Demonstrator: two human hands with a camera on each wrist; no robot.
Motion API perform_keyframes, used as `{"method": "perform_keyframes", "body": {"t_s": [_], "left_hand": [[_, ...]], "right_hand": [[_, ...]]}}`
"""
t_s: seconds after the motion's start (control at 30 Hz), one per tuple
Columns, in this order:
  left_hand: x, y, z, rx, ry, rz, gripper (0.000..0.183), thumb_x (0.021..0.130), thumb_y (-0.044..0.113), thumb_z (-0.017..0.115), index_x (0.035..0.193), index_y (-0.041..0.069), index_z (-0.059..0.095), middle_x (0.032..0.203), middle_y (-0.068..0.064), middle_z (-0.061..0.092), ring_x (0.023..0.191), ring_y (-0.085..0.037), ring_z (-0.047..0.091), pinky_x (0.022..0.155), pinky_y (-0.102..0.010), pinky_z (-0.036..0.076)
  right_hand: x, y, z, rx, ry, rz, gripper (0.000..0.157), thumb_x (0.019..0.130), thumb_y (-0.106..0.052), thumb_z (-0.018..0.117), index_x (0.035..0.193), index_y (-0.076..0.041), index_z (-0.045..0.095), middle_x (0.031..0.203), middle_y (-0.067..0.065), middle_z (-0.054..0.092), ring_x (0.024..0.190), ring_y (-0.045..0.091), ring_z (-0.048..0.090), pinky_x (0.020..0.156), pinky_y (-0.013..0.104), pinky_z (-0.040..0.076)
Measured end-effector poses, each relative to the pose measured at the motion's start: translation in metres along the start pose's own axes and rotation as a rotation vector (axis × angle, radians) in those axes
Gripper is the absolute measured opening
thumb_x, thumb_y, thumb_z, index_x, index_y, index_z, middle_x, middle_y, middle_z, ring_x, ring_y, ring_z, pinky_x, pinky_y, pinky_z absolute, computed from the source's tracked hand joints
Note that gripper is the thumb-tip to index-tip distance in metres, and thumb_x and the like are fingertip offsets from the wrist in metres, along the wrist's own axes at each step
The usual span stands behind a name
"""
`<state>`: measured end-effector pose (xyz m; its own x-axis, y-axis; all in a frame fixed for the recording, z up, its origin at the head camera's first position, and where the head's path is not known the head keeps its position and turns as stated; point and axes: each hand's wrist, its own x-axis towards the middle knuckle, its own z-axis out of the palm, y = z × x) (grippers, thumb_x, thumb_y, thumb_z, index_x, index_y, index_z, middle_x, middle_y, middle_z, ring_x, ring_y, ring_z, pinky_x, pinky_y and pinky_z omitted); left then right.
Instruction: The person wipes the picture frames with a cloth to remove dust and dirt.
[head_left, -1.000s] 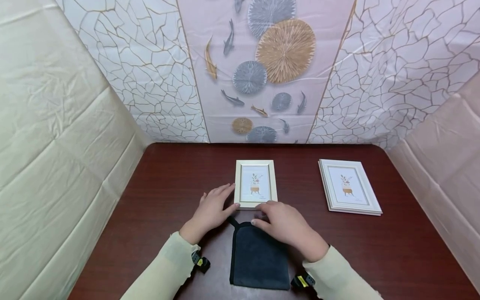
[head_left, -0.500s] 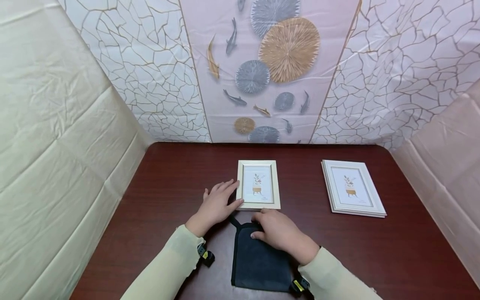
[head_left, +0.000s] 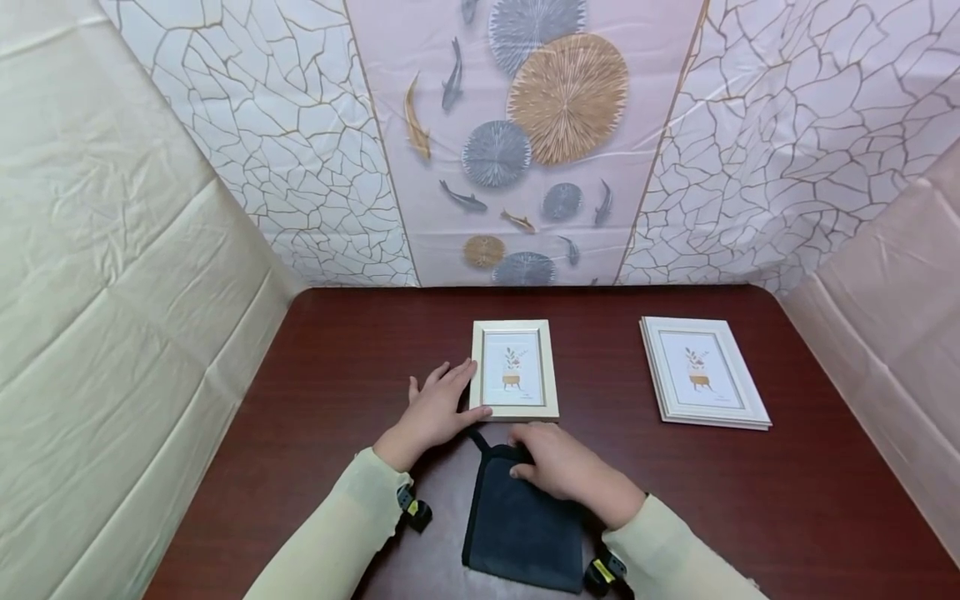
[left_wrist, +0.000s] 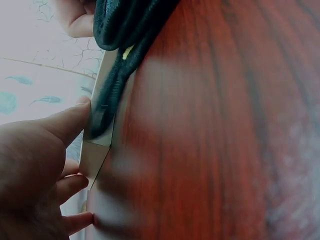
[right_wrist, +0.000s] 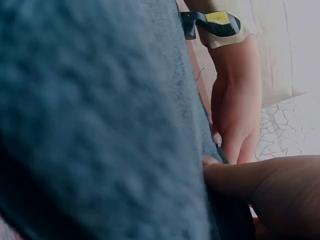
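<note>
A cream picture frame (head_left: 512,367) with a potted-plant print lies on the table near the middle. My left hand (head_left: 429,417) touches its left side with spread fingers, the thumb at the lower left corner; the left wrist view shows the thumb (left_wrist: 75,116) against the frame's edge. Just in front of the frame is a dark blue cloth (head_left: 521,529) with black binding and a loop (head_left: 477,440). My right hand (head_left: 570,467) pinches its upper edge, thumb on top and fingers partly hidden. Up close in the right wrist view, the fuzzy cloth (right_wrist: 100,110) fills the left side.
To the right lies a stack of white picture frames (head_left: 705,375), the top one with a similar print. The dark red table (head_left: 360,350) ends at a patterned backdrop (head_left: 517,233), with pale fabric walls (head_left: 135,292) on both sides.
My right hand has drawn back from the frame's lower edge onto the cloth's upper edge. The cloth has shifted and tilted slightly. My left hand stays at the frame, its thumb a little further onto the corner.
</note>
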<state>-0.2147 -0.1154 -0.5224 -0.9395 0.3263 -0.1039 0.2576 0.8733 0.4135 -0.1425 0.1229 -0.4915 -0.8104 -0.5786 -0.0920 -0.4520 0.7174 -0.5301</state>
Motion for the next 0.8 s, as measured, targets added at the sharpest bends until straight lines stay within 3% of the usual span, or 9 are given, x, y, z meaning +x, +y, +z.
{"method": "perform_keyframes", "body": {"t_s": [0.27,0.4,0.6,0.8], "left_hand": [[-0.001,-0.002,0.001,-0.047,-0.008,0.0,0.088,0.103,0.061,0.072,0.175,0.029,0.032,0.173,0.0,0.043,0.167,-0.035,0.02,0.123,-0.081,0.002],[-0.002,-0.001,0.0,-0.047,-0.005,0.014,0.086,0.103,0.06,0.072,0.175,0.029,0.034,0.174,0.002,0.041,0.167,-0.035,0.019,0.122,-0.082,0.001],[-0.002,0.0,0.0,-0.044,0.001,0.017,0.085,0.103,0.06,0.072,0.174,0.03,0.037,0.174,0.002,0.042,0.167,-0.034,0.02,0.122,-0.082,0.002],[-0.004,-0.001,0.0,-0.065,-0.001,0.015,0.085,0.102,0.057,0.075,0.173,0.028,0.039,0.173,0.0,0.043,0.167,-0.035,0.02,0.122,-0.082,0.001]], "right_hand": [[-0.011,0.01,-0.019,0.062,0.024,0.023,0.027,0.095,-0.011,0.088,0.121,-0.013,0.078,0.112,-0.002,0.077,0.103,0.018,0.073,0.09,0.045,0.059],[-0.018,0.017,-0.036,0.051,0.066,0.049,0.024,0.096,-0.01,0.086,0.119,-0.016,0.08,0.11,-0.006,0.077,0.099,0.013,0.072,0.088,0.042,0.058],[-0.029,0.029,-0.064,-0.005,0.149,0.062,0.023,0.097,-0.007,0.085,0.119,-0.011,0.08,0.113,0.001,0.077,0.107,0.024,0.073,0.094,0.049,0.059],[-0.031,0.041,-0.081,-0.034,0.175,0.104,0.023,0.098,-0.002,0.081,0.119,-0.013,0.079,0.115,0.004,0.076,0.109,0.028,0.072,0.096,0.053,0.057]]}}
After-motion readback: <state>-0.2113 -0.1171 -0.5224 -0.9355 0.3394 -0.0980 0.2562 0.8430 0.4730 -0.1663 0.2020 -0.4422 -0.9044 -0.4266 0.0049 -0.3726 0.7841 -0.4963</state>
